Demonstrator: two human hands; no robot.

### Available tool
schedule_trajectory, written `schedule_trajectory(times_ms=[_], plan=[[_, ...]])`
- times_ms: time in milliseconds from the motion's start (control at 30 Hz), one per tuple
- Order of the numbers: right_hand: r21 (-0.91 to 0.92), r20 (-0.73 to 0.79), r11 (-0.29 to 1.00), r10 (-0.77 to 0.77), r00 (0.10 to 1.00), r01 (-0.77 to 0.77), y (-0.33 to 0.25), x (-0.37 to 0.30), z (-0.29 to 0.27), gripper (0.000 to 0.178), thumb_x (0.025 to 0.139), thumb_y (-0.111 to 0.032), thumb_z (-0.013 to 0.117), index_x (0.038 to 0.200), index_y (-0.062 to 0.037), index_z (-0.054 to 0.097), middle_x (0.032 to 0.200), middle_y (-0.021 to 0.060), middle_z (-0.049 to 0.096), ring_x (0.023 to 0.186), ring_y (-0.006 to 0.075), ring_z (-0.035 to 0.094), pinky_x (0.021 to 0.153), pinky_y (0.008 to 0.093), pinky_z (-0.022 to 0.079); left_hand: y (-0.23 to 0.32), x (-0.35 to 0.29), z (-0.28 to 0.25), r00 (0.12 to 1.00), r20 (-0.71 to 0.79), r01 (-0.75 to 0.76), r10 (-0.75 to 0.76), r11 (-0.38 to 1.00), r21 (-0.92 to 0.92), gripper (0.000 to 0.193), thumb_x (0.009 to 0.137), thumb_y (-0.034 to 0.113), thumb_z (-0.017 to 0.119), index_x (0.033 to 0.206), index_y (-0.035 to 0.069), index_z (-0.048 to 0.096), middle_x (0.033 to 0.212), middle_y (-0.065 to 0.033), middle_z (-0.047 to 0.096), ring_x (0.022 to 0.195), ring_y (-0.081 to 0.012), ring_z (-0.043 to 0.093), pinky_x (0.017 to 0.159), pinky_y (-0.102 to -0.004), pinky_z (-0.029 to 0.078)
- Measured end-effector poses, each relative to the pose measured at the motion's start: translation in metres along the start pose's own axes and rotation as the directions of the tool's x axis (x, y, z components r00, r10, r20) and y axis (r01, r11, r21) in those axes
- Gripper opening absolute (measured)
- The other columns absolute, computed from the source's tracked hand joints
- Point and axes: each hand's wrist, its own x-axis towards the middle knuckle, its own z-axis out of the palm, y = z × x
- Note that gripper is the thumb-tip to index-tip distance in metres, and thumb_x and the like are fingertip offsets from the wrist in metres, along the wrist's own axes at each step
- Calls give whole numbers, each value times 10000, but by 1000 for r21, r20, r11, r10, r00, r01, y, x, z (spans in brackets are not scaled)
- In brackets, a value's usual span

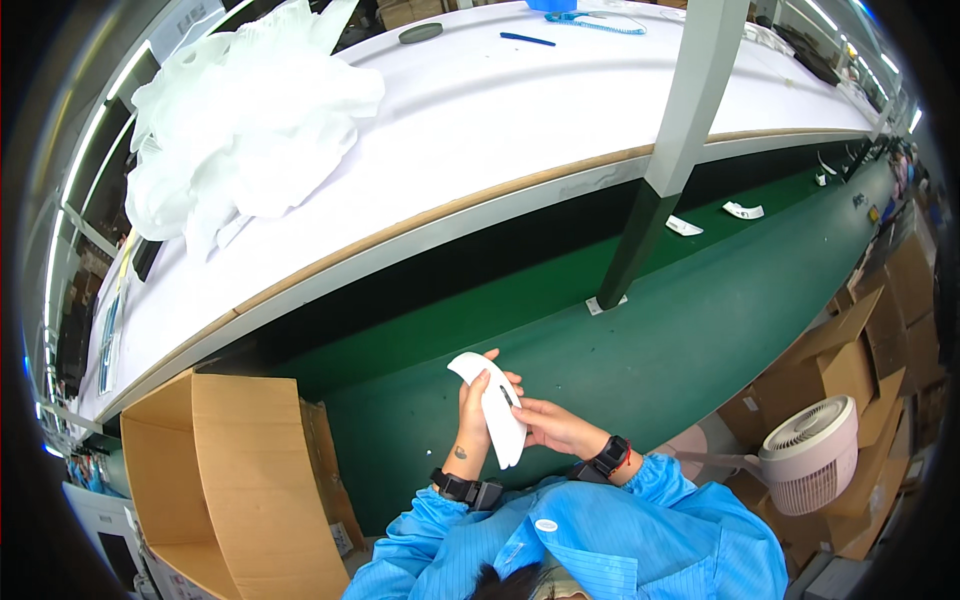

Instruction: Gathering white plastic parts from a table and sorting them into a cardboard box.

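A white curved plastic part, long and smooth with a small dark slot in its side, is held up in front of my chest. My left hand is closed around it from the left, thumb on its face and fingertips showing past its far edge. The fingers of my right hand pinch the part's right edge just below the dark slot. What the right fingertips press on is too small to make out. Both wrists wear black bands.
The green work surface lies beneath my hands, with similar white parts farther right. A grey post rises beyond. An open cardboard box stands left, a fan right. White sheeting is heaped on the white shelf.
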Motion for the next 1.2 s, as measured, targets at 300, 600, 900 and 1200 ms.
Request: schedule_trajectory(times_ms=[300,600,900,1200], plan=[[-608,-119,764,-358,926,217,5,8,-13,397,965,-306,499,1233,-13,505,1032,73,612,869,137,583,750,275,486,6,1,13,995,-39,93,-96,994,-55,445,929,253,476,1295,7,419,1129,-248,578,1023,-325,604,898,-448,501],[-485,-48,859,-212,976,162,11,13,-22,368,960,-295,506,1204,-20,528,990,58,605,848,117,569,706,278,488,-2,4,-5,991,21,135,-134,973,-187,357,807,171,573,1122,20,494,793,-107,565,787,-254,581,994,-438,409],[-549,-104,832,-156,982,74,22,20,-36,408,911,-332,575,1139,6,570,1022,123,643,842,185,641,707,315,548,-13,5,-4,919,-345,148,-190,978,-144,255,860,192,626,1001,6,524,896,-137,589,864,-288,621,794,-403,524],[-727,-106,686,-88,990,-17,7,16,-34,432,913,-398,561,1076,-1,611,896,88,668,801,140,639,730,281,516,-23,6,-18,943,-248,178,-220,967,-183,204,873,223,617,942,48,538,772,-64,552,719,-207,550,678,-348,484]])
